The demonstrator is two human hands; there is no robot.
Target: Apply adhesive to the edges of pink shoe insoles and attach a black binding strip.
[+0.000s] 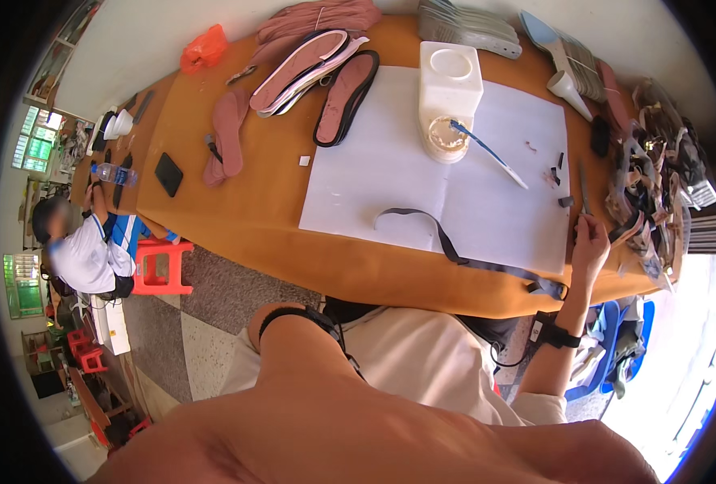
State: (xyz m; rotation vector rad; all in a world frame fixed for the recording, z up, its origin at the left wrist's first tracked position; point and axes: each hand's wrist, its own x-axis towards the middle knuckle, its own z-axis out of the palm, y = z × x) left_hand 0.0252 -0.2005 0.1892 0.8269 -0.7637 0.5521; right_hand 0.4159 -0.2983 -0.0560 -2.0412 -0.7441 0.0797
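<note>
My right hand (590, 244) is at the table's right edge, fingers closed around the near end of a thin-bladed metal tool (584, 192); its handle is mostly hidden. My left hand (265, 316) is low by my lap, past a black wrist strap, with its fingers hidden. A dark grey strap (447, 246) lies curved across the white paper sheet (358, 194) and over the table's near edge. Beyond it stands a white plastic container (451, 77) with a cream-coated opening, a blue-and-white brush (491, 155) resting in it. Small dark scraps (566, 202) lie near the tool.
Pink and black insoles (347, 97) and pink sole pieces (227, 133) lie left of the paper. A plastic bag of strap pieces (656, 185) bulges at right. A phone (168, 174) lies at left, near a seated person (92, 250) and a red stool (162, 266).
</note>
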